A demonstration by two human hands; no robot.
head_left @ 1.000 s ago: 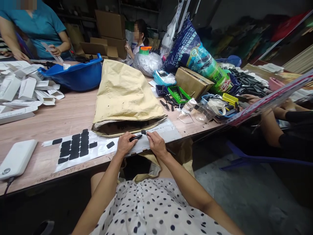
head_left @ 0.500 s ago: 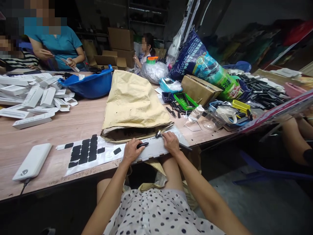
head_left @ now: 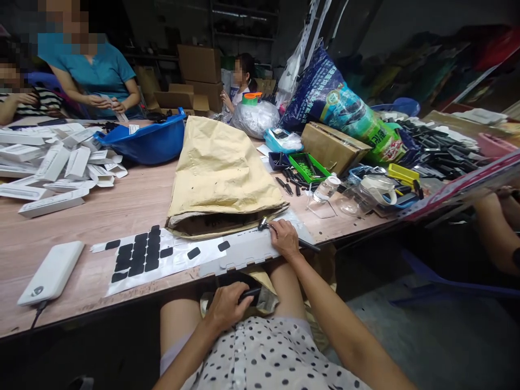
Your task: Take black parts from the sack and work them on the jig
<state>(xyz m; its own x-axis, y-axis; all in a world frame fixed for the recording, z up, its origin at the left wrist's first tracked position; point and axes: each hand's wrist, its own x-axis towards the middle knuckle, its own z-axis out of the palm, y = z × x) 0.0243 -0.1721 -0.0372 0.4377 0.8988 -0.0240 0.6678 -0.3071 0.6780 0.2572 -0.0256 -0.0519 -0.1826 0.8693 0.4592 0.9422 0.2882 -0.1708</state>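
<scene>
My left hand point(head_left: 228, 306) is low over my lap, at the mouth of a paper sack point(head_left: 266, 299). Its fingers close around a slim black piece point(head_left: 251, 293), whose exact kind I cannot make out. On the grey board point(head_left: 239, 252) at the table's edge rests my right hand point(head_left: 285, 238), wrapped around a small hammer. The hammer's shiny head point(head_left: 264, 223) points left, and its black handle point(head_left: 309, 245) sticks out behind the hand. Left of the board lies a white sheet point(head_left: 162, 266) bearing several black rounded pads point(head_left: 139, 253).
A large tan paper sack point(head_left: 225, 173) lies with its dark mouth facing me. White boxes point(head_left: 52, 162), a blue basin point(head_left: 142, 142) and a white power bank point(head_left: 51, 272) stand left. A green tray point(head_left: 309, 167) and clear bottle point(head_left: 327, 188) are right. Other people sit around.
My left hand has left the board and dropped to the lap sack, still holding the black piece. A black pad shows where it was. Earlier, the right hand shifted slightly away with the hammer.
</scene>
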